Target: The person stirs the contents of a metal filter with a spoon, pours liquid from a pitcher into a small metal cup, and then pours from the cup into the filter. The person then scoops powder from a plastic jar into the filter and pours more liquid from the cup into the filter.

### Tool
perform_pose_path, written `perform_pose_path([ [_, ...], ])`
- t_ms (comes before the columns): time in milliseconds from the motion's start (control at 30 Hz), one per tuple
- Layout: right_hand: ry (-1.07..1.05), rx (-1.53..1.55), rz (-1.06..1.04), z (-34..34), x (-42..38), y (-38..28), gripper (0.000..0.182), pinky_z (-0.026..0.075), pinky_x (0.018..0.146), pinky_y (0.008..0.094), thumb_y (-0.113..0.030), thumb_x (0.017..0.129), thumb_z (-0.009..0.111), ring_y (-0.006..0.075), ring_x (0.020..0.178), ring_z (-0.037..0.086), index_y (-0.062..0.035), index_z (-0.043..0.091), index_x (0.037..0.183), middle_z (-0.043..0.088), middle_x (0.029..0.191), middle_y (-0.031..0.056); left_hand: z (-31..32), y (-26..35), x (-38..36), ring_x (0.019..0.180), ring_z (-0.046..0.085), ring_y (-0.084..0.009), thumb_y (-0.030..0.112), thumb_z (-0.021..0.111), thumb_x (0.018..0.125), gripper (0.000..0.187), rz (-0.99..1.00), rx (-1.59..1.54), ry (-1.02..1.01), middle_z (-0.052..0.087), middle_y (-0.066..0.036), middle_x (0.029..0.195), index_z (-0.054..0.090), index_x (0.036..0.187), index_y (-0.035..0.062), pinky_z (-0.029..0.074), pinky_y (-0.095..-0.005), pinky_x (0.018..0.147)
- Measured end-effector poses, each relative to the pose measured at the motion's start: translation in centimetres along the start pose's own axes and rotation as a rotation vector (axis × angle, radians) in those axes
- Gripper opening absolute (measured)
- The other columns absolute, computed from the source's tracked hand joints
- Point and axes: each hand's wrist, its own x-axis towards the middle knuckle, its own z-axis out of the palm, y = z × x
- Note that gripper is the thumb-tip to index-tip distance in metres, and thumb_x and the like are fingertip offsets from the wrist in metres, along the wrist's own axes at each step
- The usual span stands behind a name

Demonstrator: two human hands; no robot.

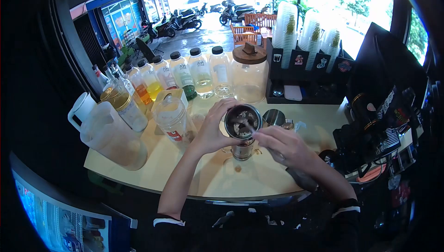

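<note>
A round dark-rimmed metal container (pixel 243 121) is tilted so its open mouth faces me, with dark contents and pale bits inside. My left hand (pixel 213 129) is wrapped round its left side. In my right hand (pixel 287 146) is a thin utensil (pixel 250 127), its far end inside the container; the utensil's type is too small to tell. Directly below the container stands a small glass vessel with a metallic look (pixel 242 151) on the pale counter (pixel 208 178). A dark round lid or jar (pixel 274 117) lies just right of the container.
Clear jars (pixel 172 118) and a large pitcher (pixel 113 136) stand left. Several black-capped bottles (pixel 201 72) and a wooden-lidded jar (pixel 249 78) line the back. A black rack (pixel 307 77) holds stacked cups (pixel 284 25). Dark equipment (pixel 370 136) crowds the right.
</note>
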Motion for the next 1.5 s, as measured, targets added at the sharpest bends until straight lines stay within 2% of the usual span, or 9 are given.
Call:
perform_pose_path([
  [267,-0.059,0.128,0.048,-0.2,-0.3,0.2,0.041,0.054,0.071,0.0324,-0.002,0.077,0.068,0.0239,0.088,0.064,-0.005,0.059,0.117,0.061,0.104,0.0096,-0.5,0.5,0.3,0.122,0.047,-0.029,0.016,0.087,0.052,0.084,0.087,0.003,-0.056,0.046,-0.011,0.129,0.05,0.126,0.0103,0.042,-0.0384,0.103],
  [367,0.039,0.056,0.073,-0.1,-0.4,0.6,0.037,0.054,0.072,0.0327,-0.004,0.079,0.067,0.0247,0.087,0.064,-0.0056,0.06,0.116,0.062,0.104,0.0096,-0.5,0.9,0.5,0.121,0.048,-0.0284,0.014,0.087,0.052,0.083,0.091,-0.01,-0.074,0.045,-0.01,0.128,0.05,0.127,0.0105,0.043,-0.0377,0.102],
  [567,-0.031,0.21,0.097,-0.6,-0.5,0.4,0.035,0.054,0.075,0.0342,-0.007,0.081,0.067,0.026,0.09,0.064,-0.0063,0.06,0.115,0.061,0.105,0.0105,-0.9,1.3,0.6,0.119,0.05,-0.0271,0.009,0.084,0.053,0.081,0.074,-0.032,-0.104,0.045,-0.009,0.126,0.05,0.126,0.0107,0.044,-0.0367,0.101],
  [867,-0.016,0.389,0.159,-1.7,0.5,0.2,0.021,0.052,0.076,0.0361,-0.004,0.083,0.066,0.0276,0.089,0.065,-0.0024,0.063,0.103,0.064,0.1,0.0122,-0.8,1.5,0.7,0.119,0.049,-0.0278,0.009,0.084,0.052,0.082,0.132,-0.037,-0.131,0.045,-0.009,0.125,0.05,0.127,0.0104,0.042,-0.0378,0.103],
  [967,-0.025,0.482,0.261,-2.1,0.8,0.5,0.016,0.051,0.076,0.0348,-0.003,0.085,0.063,0.0271,0.087,0.064,-0.0001,0.063,0.101,0.064,0.097,0.0138,-1.2,1.8,0.8,0.12,0.048,-0.0283,0.01,0.084,0.053,0.082,0.096,-0.043,-0.134,0.044,-0.009,0.126,0.05,0.127,0.0111,0.042,-0.0386,0.104],
  [1067,-0.107,0.587,0.275,-2.3,0.6,1.0,0.015,0.05,0.076,0.0324,-0.004,0.086,0.061,0.0229,0.085,0.064,0.0014,0.063,0.1,0.064,0.095,0.0131,-1.4,1.8,0.7,0.121,0.048,-0.0286,0.011,0.085,0.053,0.081,0.11,-0.011,-0.146,0.043,-0.009,0.126,0.05,0.127,0.012,0.042,-0.0385,0.104],
  [1233,-0.046,0.865,0.514,-2.0,0.7,1.5,0.016,0.047,0.075,0.029,-0.008,0.09,0.055,0.0143,0.083,0.06,0.0031,0.064,0.097,0.063,0.09,0.0089,-1.2,1.9,0.7,0.122,0.047,-0.0284,0.01,0.084,0.054,0.081,0.1,-0.024,-0.169,0.041,-0.009,0.128,0.05,0.128,0.0129,0.042,-0.0385,0.104],
  [1467,-0.019,0.989,0.593,-1.8,-0.2,2.3,0.016,0.048,0.075,0.0275,-0.009,0.09,0.056,0.013,0.082,0.06,0.0021,0.065,0.097,0.063,0.089,0.0084,-1.2,2.0,0.6,0.123,0.046,-0.028,0.011,0.084,0.056,0.08,0.085,-0.007,-0.167,0.041,-0.009,0.127,0.05,0.127,0.0118,0.042,-0.0383,0.103],
  [1500,-0.044,0.844,0.533,-1.9,-0.1,2.1,0.016,0.049,0.075,0.0282,-0.009,0.089,0.058,0.015,0.083,0.061,0.0007,0.065,0.1,0.064,0.09,0.0094,-1.1,1.9,0.6,0.123,0.046,-0.028,0.011,0.084,0.056,0.08,0.085,-0.006,-0.167,0.041,-0.009,0.127,0.05,0.127,0.0118,0.042,-0.0383,0.103],
])
